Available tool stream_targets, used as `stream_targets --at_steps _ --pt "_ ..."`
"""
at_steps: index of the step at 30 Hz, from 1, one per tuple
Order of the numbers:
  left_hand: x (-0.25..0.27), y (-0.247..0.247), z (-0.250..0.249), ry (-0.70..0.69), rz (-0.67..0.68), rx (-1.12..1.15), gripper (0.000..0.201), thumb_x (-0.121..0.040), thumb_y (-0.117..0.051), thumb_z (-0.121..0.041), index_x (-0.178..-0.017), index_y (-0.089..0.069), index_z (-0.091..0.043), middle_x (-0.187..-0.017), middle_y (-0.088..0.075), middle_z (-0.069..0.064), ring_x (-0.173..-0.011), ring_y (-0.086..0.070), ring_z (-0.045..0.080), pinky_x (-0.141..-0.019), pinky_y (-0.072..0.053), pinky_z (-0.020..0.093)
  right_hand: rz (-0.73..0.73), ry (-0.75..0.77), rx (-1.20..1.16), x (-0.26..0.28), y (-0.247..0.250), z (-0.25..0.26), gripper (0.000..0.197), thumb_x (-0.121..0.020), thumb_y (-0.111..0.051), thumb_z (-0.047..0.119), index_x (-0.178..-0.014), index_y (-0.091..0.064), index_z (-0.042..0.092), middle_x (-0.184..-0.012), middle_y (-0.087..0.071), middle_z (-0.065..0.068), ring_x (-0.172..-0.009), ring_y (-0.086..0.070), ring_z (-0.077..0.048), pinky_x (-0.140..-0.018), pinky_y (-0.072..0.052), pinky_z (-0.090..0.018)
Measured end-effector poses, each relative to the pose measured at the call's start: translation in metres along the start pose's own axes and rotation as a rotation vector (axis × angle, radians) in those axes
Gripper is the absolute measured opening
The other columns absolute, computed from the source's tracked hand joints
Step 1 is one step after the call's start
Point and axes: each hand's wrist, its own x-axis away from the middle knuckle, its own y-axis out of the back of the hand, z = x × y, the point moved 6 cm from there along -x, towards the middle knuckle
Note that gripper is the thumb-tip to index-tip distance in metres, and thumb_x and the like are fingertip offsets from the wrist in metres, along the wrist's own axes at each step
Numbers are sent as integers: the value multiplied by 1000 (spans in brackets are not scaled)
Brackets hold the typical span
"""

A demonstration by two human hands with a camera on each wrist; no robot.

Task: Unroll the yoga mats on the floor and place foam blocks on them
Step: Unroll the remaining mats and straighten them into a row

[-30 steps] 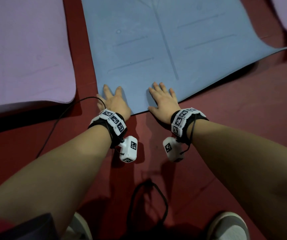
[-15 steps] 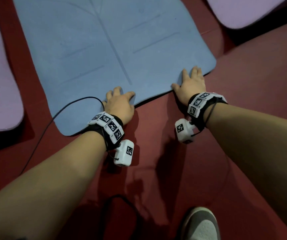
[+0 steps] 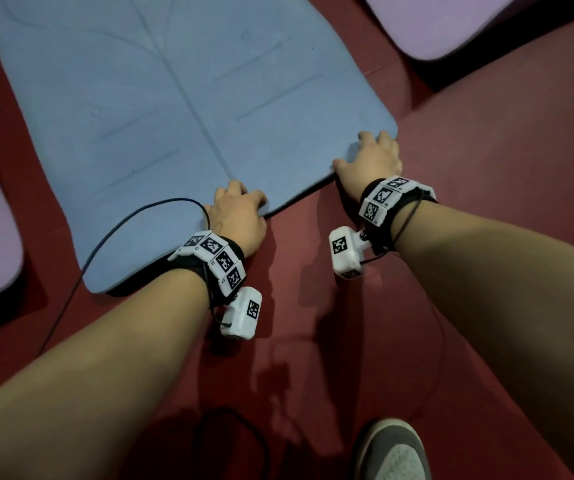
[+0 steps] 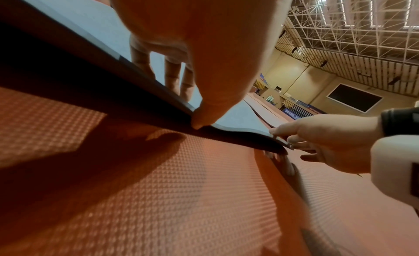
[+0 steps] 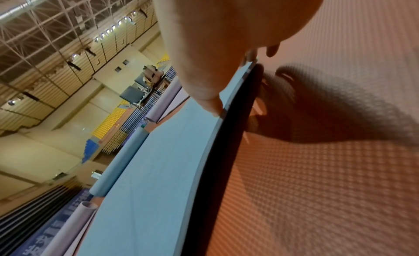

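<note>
Head view is showing the red floor point(image 3: 486, 202) carrying the blue yoga mat point(image 3: 174, 98), unrolled. The left hand point(image 3: 237, 216) is gripping its near edge, slightly lifted; the right hand point(image 3: 372, 161) is pinching the near right corner, fingers curled.

Dim head view, overhead hall lights, hard shadows (floor), soft edges, wide-angle warp

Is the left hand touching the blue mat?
Touching. The left wrist view shows the left hand pinching the blue mat: fingers on top, thumb at the raised near edge.
</note>
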Motion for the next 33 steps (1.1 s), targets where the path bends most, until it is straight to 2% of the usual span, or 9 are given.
stream_targets --at_steps 6,14,18,20,24,26,29,31,33 --pt "0 11 12 38 -61 42 37 -86 -60 -10 -120 -58 -24 -120 -49 5 -110 -48 31 -80 -45 41 8 -84 -15 -9 17 6 67 -84 -53 36 -147 -33 23 -161 -11 -18 -148 -12 -32 -117 -19 -47" --pt "0 47 21 51 -232 169 30 -88 -53 -11 -114 -65 -22 -112 -54 5 -104 -53 30 -80 -47 40 46 -228 -252 -16 25 13 73 -83 -53 57 -144 -36 20 -143 -42 -18 -133 -36 -38 -105 -31 -46" --pt "1 61 24 58 -327 223 29 -87 -54 -11 -112 -65 -20 -110 -53 6 -99 -55 30 -76 -46 40 -42 -344 -686 -17 32 17 75 -80 -63 51 -139 -39 12 -130 -57 -11 -119 -55 -32 -101 -41 -36" --pt "2 66 26 66 -360 245 29 -86 -53 -10 -111 -65 -20 -110 -53 7 -98 -56 31 -76 -46 41 -14 -413 -920 -13 26 26 81 -70 -71 48 -134 -42 7 -118 -60 -9 -108 -61 -32 -99 -47 -37" --pt "4 67 29 63 -367 236 32 -86 -53 -8 -114 -64 -19 -111 -54 7 -98 -56 31 -75 -46 41 95 -447 -1171 -33 -5 38 104 -34 -78 51 -124 -54 4 -107 -68 -13 -88 -70 -32 -82 -58 -45" --pt "5 65 30 54 -363 227 33 -87 -53 -7 -116 -63 -18 -110 -53 8 -97 -55 31 -73 -45 41 214 -440 -1252 -41 -19 46 103 -31 -85 45 -122 -57 4 -103 -71 -16 -81 -73 -35 -76 -59 -49" --pt "6 63 34 47 -367 218 32 -87 -53 -7 -116 -63 -17 -107 -53 8 -95 -55 32 -71 -45 41 386 -434 -1344 -19 -6 75 80 -56 -88 28 -125 -57 3 -107 -71 -23 -87 -72 -42 -77 -56 -59" --pt "7 61 37 47 -351 217 30 -89 -54 -9 -117 -62 -18 -106 -53 7 -96 -55 31 -72 -45 40 489 -427 -1391 -1 8 94 49 -80 -73 18 -122 -57 0 -107 -71 -22 -90 -71 -40 -76 -57 -57" --pt "8 59 41 51 -326 211 28 -90 -56 -12 -116 -62 -19 -106 -54 5 -97 -55 30 -73 -44 39 547 -414 -1380 2 17 101 28 -91 -62 13 -114 -59 -3 -97 -72 -20 -78 -73 -35 -66 -60 -51"
